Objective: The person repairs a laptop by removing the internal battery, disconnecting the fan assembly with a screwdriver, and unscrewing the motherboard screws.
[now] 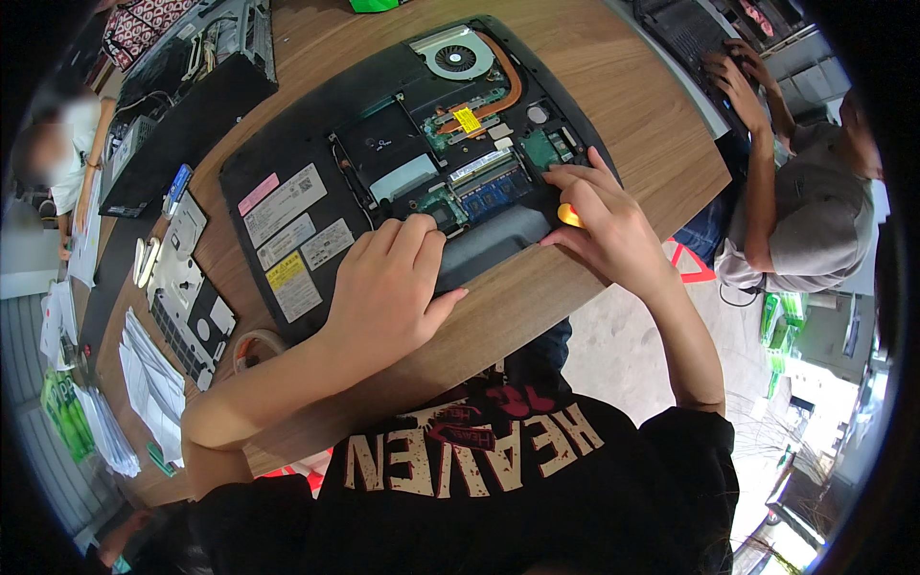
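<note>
A black laptop (374, 125) lies upside down on the desk, its bottom cover off. Inside show a fan (458, 59), a copper heat pipe (513, 77) and a blue memory module (494, 195). My left hand (393, 273) rests on the laptop's near side, fingers laid on the casing, thumb stretched apart. At the near right corner, my right hand (604, 216) is closed with an orange-yellow handle (570, 215) in it, like a screwdriver's. The rest of that tool is hidden by the hand. My right fingertips touch or nearly touch the laptop's edge.
Left of the laptop lie a metal-and-black panel (192, 287), a blue-capped small item (179, 182) and paper stacks (149, 374). An opened computer case (182, 125) stands at the far left. A person's hands (738, 86) work at a keyboard on the right.
</note>
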`<state>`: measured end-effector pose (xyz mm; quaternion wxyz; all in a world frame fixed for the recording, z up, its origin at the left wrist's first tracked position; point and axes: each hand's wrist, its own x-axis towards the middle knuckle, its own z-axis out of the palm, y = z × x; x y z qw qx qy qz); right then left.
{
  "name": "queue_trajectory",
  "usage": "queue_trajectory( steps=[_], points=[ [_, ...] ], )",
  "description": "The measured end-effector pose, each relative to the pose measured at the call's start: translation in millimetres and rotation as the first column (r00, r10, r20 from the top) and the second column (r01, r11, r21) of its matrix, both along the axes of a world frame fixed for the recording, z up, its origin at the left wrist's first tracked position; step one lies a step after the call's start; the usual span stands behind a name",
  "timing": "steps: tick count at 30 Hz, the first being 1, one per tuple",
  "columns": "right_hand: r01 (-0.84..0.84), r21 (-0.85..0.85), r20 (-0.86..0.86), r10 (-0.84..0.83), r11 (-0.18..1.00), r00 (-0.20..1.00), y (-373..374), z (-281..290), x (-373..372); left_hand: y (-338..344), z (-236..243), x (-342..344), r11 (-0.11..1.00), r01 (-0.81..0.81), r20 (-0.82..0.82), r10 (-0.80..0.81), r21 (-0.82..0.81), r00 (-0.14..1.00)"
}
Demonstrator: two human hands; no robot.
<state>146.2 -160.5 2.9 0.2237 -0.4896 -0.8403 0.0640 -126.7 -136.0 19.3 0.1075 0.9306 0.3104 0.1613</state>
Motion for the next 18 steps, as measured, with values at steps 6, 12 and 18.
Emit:
queue_trajectory(
  steps=[6,12,18],
  points=[
    [-0.031,-0.033,-0.091,0.028,0.999,0.995,4.3,2.1,-0.2,2.7,-1.1,-0.8,0.995,-0.022,0.038,0.025,-0.099,0.999],
    [0.006,0.011,-0.017,-0.006,1.0,1.0,5.7,4.4,-8.1,-8.7,0.7,-8.7,0.989,-0.073,-0.048,0.068,-0.131,0.997],
    [-0.051,0.014,-0.005,0.051,0.999,0.999,6.6,5.3,-5.2,-29.2,-4.0,-28.1,0.986,-0.166,-0.111,0.165,-0.001,0.98]
  ],
)
